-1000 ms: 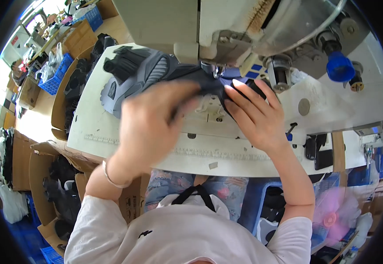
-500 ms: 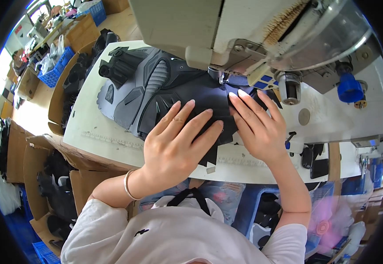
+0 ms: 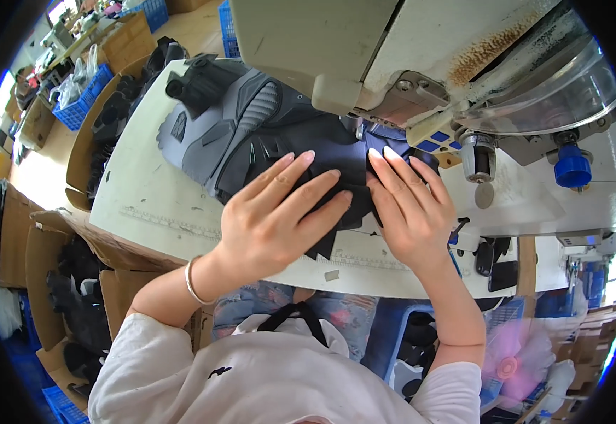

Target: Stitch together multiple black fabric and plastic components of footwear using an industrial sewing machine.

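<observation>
A black-and-grey panel with moulded, ribbed relief [image 3: 202, 145] lies on the white sewing machine table [image 3: 145, 191]. It looks like a bag shell, though its exact kind cannot be told. Its black flat part runs under the head of the sewing machine [image 3: 308, 49], near the needle area [image 3: 359, 131]. My left hand [image 3: 269, 219] rests flat on the black material with fingers spread, a bangle on its wrist. Close to the needle, my right hand [image 3: 414, 212] presses on the black material, fingers stretched out. What lies under both palms is hidden.
Cardboard boxes [image 3: 46, 283] of black pieces stand at the left. A phone [image 3: 503, 276] lies on the table at the right. Below it are a blue bin [image 3: 386, 339] and a pink fan [image 3: 509, 364]. Another person [image 3: 24, 88] sits far off at upper left.
The whole view has shifted and turned slightly, so the machine head sits lower and further right. Both hands stay flat on the black material, with little visible movement relative to it.
</observation>
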The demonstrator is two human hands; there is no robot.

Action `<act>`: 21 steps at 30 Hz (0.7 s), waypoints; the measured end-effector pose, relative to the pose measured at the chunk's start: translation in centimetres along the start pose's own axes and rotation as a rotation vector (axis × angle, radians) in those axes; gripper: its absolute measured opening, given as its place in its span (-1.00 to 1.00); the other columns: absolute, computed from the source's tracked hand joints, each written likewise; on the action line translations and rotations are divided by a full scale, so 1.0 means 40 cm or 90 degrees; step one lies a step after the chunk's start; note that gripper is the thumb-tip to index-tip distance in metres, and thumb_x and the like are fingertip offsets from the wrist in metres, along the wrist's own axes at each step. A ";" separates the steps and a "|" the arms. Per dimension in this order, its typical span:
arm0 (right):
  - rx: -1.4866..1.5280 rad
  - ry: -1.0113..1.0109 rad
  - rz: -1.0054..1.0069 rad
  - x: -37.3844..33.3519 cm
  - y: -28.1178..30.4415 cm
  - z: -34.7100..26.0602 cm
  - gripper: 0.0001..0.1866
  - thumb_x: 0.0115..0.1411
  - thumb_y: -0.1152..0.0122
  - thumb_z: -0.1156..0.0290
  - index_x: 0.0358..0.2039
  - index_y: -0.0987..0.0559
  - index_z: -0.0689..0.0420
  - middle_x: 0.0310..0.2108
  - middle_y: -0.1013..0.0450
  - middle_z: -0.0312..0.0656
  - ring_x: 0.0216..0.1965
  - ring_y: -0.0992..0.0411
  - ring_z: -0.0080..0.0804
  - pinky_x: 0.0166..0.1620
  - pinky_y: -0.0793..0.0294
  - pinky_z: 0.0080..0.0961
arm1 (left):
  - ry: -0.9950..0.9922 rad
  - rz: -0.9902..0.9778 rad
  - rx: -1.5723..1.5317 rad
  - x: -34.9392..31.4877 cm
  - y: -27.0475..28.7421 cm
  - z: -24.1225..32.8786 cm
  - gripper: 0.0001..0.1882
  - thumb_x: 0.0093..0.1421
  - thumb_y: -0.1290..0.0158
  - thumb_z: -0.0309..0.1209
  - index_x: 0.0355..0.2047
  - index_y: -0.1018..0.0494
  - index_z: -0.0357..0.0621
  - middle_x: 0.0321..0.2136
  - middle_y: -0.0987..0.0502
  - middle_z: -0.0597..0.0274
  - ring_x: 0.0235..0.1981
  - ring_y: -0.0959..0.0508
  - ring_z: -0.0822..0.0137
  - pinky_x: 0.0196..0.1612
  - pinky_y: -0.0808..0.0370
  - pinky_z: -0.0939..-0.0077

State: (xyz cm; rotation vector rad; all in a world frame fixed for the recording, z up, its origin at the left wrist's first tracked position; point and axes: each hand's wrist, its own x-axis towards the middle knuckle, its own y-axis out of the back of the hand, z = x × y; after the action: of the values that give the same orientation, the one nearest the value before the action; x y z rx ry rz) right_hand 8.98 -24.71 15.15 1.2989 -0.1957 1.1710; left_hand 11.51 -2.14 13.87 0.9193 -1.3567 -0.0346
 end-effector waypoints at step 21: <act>0.138 -0.082 0.082 -0.009 0.011 -0.034 -0.78 0.03 -0.40 0.45 -0.25 -0.72 0.00 -0.17 -0.61 -0.33 -0.13 -0.64 -0.37 0.00 -0.53 -0.38 | 0.080 -0.025 -0.297 -0.008 0.041 -0.049 -0.63 -0.12 -0.42 -0.41 -0.27 -0.60 -0.23 -0.15 -0.64 0.06 0.06 -0.62 -0.02 0.24 -0.47 -0.09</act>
State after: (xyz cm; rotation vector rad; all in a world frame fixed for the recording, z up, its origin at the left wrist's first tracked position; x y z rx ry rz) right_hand 7.84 -23.90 14.72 1.5734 -0.2559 1.2434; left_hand 12.29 0.17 14.70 0.5442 -1.1466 -0.3061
